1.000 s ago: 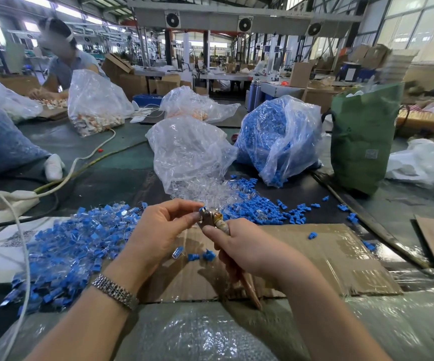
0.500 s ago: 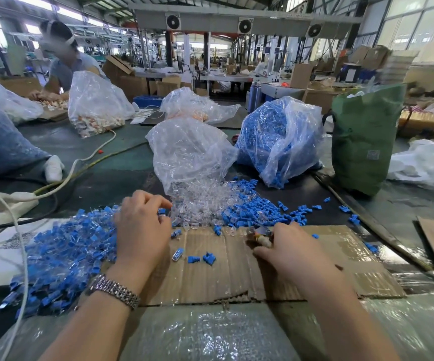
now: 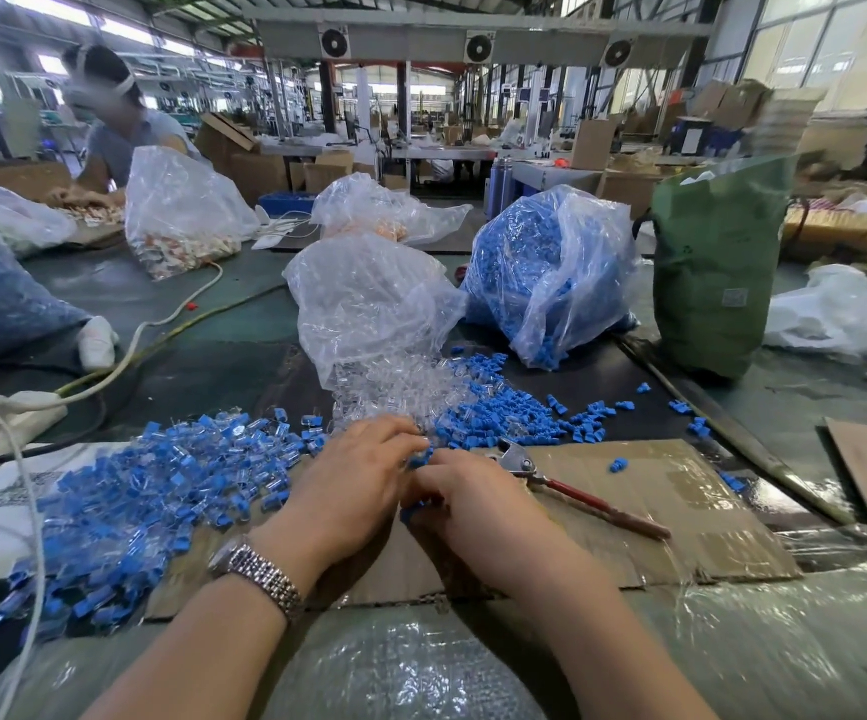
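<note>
My left hand and my right hand meet over the cardboard sheet. Small blue plastic pieces show between them, and my right hand's curled fingers pinch blue pieces. My left hand's fingers curl down at the edge of the clear plastic pieces; what lies under them is hidden. Red-handled pliers lie on the cardboard just right of my right hand, untouched. A heap of blue-and-clear pieces lies to the left, and loose blue pieces lie ahead.
A clear bag and a bag of blue pieces stand behind the piles. A green bag stands at the right. White cable crosses the left side. Another person works at the far left.
My right hand has let go of the pliers, which now lie on the cardboard. My left hand came back from the left heap, and both hands closed in together on small blue pieces.
</note>
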The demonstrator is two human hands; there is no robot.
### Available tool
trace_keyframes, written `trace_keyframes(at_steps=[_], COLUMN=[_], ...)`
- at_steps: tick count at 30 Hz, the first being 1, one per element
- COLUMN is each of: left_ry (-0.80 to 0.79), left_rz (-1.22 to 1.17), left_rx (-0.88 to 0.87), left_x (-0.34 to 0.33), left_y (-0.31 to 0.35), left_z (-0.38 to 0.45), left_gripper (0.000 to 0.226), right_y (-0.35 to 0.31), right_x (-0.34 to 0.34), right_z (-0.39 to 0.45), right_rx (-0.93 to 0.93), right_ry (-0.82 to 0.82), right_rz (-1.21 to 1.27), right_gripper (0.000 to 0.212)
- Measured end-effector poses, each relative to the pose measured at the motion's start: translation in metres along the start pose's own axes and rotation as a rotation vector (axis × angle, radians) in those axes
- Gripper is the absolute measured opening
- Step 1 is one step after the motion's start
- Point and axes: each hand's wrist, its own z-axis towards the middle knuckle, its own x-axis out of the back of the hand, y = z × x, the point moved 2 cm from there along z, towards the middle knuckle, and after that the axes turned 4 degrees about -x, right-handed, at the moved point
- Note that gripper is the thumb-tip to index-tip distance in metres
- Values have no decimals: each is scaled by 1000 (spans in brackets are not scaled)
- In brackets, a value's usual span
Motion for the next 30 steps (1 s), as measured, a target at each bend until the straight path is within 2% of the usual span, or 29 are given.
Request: trace_keyframes(at_steps=[4,8,12,19,23,27,30], left_ry=[33,56,79,117,119,216,224], left_rz=[-67,-164,-242,-290,-293,-474,-674], left_rx=[-23,32,87,113,117,188,271], left_x=[4,8,13,15,15,21,24], left_y=[3,4,4,4,6,7,1], left_z=[-8,-12,-14,-13,-13,-12,-13], left_gripper=[32,24,17,26,22,22,22], right_y=[7,9,13,18,21,25,26], right_x=[-3,-4,-2,4,6,7,8], right_z=[-4,-9,-8,-8,-9,-8,-9], right_rx=[-1,-15,-102,-130,-197,-236,-264], right_ry=[41,114,135,291,337,349,373], right_rz=[22,64,150,284,309,408,571], right_gripper=[15,6,7,22,15,8,14])
